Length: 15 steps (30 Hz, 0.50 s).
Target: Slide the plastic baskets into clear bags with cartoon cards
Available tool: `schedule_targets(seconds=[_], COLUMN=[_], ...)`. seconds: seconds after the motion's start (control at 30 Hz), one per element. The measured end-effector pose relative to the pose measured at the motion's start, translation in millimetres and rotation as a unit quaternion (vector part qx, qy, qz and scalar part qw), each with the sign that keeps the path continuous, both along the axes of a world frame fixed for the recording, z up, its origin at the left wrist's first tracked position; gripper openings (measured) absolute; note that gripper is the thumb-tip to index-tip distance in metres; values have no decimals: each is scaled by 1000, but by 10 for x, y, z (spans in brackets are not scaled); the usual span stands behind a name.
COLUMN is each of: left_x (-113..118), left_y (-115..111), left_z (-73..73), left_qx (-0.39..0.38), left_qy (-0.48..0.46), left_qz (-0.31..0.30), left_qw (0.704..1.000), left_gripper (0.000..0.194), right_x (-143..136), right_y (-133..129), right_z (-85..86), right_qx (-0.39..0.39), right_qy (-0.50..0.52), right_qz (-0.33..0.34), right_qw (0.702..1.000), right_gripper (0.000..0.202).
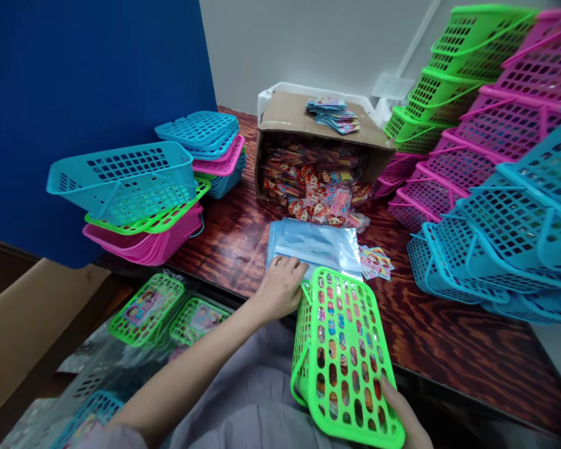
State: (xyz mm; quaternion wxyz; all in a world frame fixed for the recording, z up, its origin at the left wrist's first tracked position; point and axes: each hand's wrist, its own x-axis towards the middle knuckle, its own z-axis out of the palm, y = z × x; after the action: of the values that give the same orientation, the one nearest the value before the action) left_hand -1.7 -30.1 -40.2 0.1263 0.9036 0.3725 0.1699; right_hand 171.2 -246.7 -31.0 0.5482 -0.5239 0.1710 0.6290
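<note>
A bright green lidded plastic basket (348,368), filled with small colourful items showing through its slots, is tilted over my lap at the table edge. My right hand (404,411) grips its lower right side, thumb on the lid and the other fingers hidden beneath. My left hand (283,285) is at the near edge of a stack of clear plastic bags (313,240), fingers bent down on the plastic beside the basket's upper left corner. Its fingertips are partly hidden. Small printed cards (376,262) lie right of the bags.
Behind stands an open cardboard box (285,115) of small packets, with cards (333,114) on top. Stacked baskets (472,156) rise on the right; a blue basket (126,174) tops more baskets and lids on the left. Bagged green baskets (147,308) sit below, left of the table (229,249).
</note>
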Motion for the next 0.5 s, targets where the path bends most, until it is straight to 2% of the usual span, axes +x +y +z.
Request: schedule_targets(seconds=[0.1, 0.27, 0.4, 0.5], left_x=[113, 131, 61, 20], left_y=[13, 125, 277, 393], left_z=[-14, 20, 59, 82], left_qx=[5, -25, -70, -100], left_qy=[-1, -15, -55, -86], left_qz=[32, 28, 21, 3], left_qw=[999, 999, 996, 991], left_gripper=[29, 17, 13, 18], right_x=[9, 32, 108, 162], right_y=[-4, 0, 2, -1], right_z=[7, -21, -172, -297], right_qx=[-8, 21, 65, 76], right_qy=[1, -35, -127, -167], right_qz=[-2, 20, 43, 77], right_qw=[1000, 999, 989, 980], right_gripper=[80, 94, 108, 108])
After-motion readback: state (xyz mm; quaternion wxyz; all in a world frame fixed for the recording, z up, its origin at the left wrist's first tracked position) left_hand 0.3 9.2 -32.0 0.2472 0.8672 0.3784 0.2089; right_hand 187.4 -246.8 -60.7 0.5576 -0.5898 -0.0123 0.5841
